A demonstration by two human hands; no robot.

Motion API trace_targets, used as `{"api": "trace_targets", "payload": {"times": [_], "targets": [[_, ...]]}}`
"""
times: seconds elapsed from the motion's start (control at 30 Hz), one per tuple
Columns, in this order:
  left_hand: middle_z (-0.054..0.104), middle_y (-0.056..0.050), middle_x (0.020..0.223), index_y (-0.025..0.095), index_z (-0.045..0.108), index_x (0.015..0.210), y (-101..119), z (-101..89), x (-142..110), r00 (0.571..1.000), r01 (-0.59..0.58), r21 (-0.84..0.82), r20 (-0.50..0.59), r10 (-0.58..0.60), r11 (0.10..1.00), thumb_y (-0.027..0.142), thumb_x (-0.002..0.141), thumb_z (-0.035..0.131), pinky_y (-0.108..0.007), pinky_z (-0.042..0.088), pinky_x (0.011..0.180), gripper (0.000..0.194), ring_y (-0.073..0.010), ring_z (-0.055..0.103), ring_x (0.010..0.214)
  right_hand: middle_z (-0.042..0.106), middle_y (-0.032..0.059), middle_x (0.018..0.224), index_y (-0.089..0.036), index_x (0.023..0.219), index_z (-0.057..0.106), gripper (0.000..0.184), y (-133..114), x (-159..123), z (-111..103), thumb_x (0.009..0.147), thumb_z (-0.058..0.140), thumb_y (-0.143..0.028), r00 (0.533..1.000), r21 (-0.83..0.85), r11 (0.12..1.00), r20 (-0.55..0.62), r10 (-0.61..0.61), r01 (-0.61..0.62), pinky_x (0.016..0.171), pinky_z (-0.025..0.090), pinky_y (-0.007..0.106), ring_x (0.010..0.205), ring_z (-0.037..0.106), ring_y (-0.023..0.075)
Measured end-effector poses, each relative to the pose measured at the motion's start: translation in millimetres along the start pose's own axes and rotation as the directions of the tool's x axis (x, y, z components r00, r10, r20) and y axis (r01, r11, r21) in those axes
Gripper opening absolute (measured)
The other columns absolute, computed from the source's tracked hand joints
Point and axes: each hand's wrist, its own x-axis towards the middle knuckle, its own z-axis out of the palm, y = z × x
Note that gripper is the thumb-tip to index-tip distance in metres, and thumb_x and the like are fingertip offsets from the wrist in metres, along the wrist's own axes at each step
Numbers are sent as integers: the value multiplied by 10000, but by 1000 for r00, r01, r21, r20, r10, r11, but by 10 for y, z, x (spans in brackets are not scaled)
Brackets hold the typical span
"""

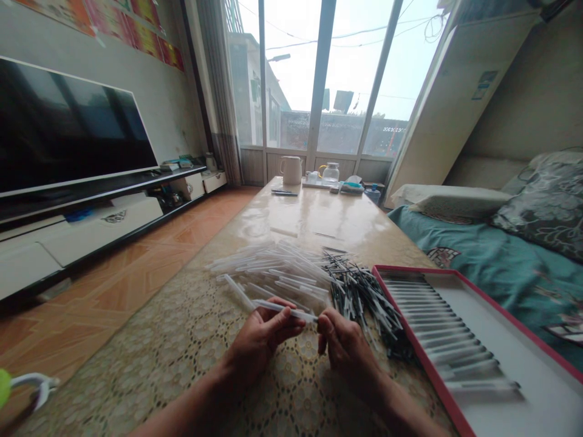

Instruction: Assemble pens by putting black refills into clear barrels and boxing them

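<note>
Largest is the room, lit by tall windows (pixel 350 79) at its far end, with an orange tiled floor (pixel 195 221) and a glossy black television (pixel 73 133) on the left, and a teal cloth cover (pixel 410 227) on the right. Down the middle runs a long table (pixel 173 358), its surface flower-patterned near the viewer and shining paler toward the far edge. Against its right edge lies a shallow red-rimmed box (pixel 505 315) with a smooth white floor, its pens (pixel 437 323) side by side, dark ends to the right. Left of the box sprawls a tangle of slim refills (pixel 371 303), then a heap of translucent barrels (pixel 282 267), mostly crosswise. A pale kettle (pixel 291 171) and a rounded glass pitcher (pixel 331 175) stand by the far edge. On the near side of the heap, the left hand (pixel 266 334) has thumb and fingers clamped round the held barrel (pixel 268 305), while the right hand (pixel 344 340) pinches its dark tip (pixel 316 319) — whether also the plastic, I cannot tell. Slim, straight and frosted, the held barrel lies crosswise over the table, left end slightly farther off — the tip points toward the right edge
</note>
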Motion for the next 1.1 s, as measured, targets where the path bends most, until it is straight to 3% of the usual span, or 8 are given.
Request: {"api": "trace_targets", "payload": {"times": [0.17, 0.33, 0.53, 0.87, 1.0, 1.1], "targets": [[729, -68, 726, 125, 633, 814, -7, -15, 17, 999, 1, -4, -36, -1, 1000, 205, 701, 742, -259, 544, 705, 176, -155, 690, 678, 598, -39, 560, -215, 874, 440, 217, 18, 2, 18, 944, 319, -382, 999, 19, 1000, -23, -22, 23, 512, 364, 189, 496, 566, 116], [725, -64, 723, 125, 634, 805, 2, -1, 9, 1000, 11, 4, -10, -11, 1000, 201, 708, 736, -260, 543, 704, 161, -155, 689, 682, 600, -22, 522, -221, 719, 428, 348, 28, 8, 37, 957, 254, -407, 1000, 24, 1000, -25, 3, -3, 500, 362, 199, 473, 562, 119], [731, -70, 741, 126, 633, 814, 3, -15, 21, 1000, 2, 6, -17, -1, 1000, 203, 718, 728, -251, 540, 706, 155, -150, 688, 693, 625, -26, 552, -216, 854, 451, 264, 2, 5, 15, 942, 297, -412, 1000, 13, 1000, -25, 1, -1, 514, 381, 198, 496, 583, 121], [722, -55, 718, 126, 636, 803, 17, 29, -7, 1000, 0, 6, 16, 0, 1000, 197, 719, 728, -257, 539, 717, 144, -143, 684, 689, 597, -30, 525, -221, 739, 428, 329, -28, -6, 24, 943, 272, -427, 1000, 51, 999, -20, 3, -2, 496, 367, 202, 469, 552, 118], [716, -59, 715, 123, 633, 809, 21, 11, 3, 999, -4, -4, -51, 4, 1000, 224, 721, 727, -260, 547, 697, 163, -154, 687, 686, 588, -33, 539, -218, 718, 441, 342, -36, -15, 4, 947, 286, -421, 997, 84, 995, -42, 63, -59, 469, 356, 194, 440, 521, 105], [702, -31, 692, 135, 625, 816, 42, -6, 12, 990, -44, -17, -138, 41, 999, 226, 713, 734, -257, 554, 674, 175, -146, 684, 658, 580, -32, 536, -219, 694, 430, 355, -14, -9, -27, 947, 287, -423, 982, 106, 986, -124, 139, -126, 451, 350, 194, 414, 505, 101]]}}
